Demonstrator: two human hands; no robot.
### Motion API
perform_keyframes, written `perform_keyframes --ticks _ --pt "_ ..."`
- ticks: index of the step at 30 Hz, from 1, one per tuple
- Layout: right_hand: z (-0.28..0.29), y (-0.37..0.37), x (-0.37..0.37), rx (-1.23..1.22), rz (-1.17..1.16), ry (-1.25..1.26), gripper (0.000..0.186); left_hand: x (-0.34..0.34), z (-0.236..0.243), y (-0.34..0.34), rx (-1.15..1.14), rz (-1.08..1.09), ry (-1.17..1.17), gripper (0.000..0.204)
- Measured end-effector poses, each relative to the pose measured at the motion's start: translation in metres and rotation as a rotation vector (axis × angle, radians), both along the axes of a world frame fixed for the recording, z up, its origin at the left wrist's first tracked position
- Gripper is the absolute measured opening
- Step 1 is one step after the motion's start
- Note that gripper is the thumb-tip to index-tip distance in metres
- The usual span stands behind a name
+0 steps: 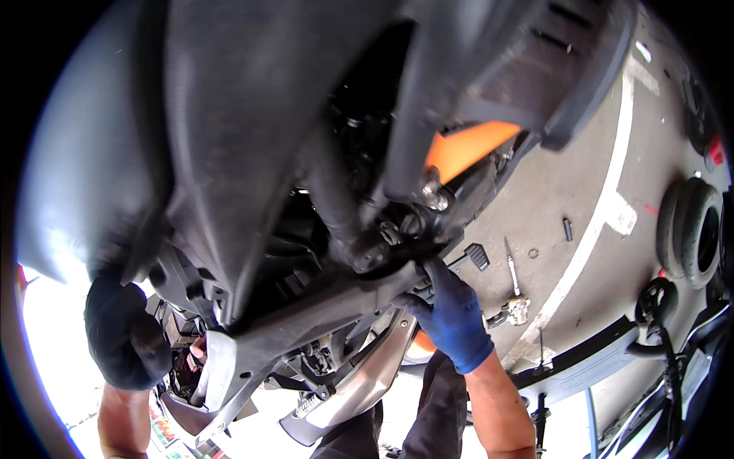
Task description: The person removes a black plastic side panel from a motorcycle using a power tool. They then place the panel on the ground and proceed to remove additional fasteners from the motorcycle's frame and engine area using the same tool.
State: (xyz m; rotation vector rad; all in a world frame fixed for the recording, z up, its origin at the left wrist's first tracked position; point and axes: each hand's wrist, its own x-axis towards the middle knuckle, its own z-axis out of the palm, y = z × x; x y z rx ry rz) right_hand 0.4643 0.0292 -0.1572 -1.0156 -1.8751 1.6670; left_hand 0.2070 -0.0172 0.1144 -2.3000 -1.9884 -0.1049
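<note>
1. Gray concrete floor, crossed by a curving white painted line with short side branches.
2. Two black tires, side by side, right of the line.
3. A small dark cylinder, lying just left of the line.
4. A small dark ring, near the cylinder.
5. A red object by the right edge, its kind unclear.

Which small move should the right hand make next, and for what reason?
Perhaps a gentle test pull on the long dark panel with the right hand: its gloved fingers are at one end of it, and other parts crowd close around, so forcing might catch something.
</note>
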Motion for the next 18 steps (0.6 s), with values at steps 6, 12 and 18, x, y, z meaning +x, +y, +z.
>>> perform_keyframes --ticks 6,12,18 --pt "-0.011 -0.021 0.0 0.061 -0.023 -0.096 0.059 -0.006 -0.052 0.018 0.173 -0.418 0.105 0.02" --pt "-0.006 -0.011 0.004 0.081 -0.061 -0.097 0.053 -0.003 -0.058 0.052 0.178 -0.518 0.036 0.019" --pt "-0.01 -0.012 0.003 0.141 0.018 -0.141 0.055 0.0 -0.069 0.045 0.233 -0.495 0.061 0.015"
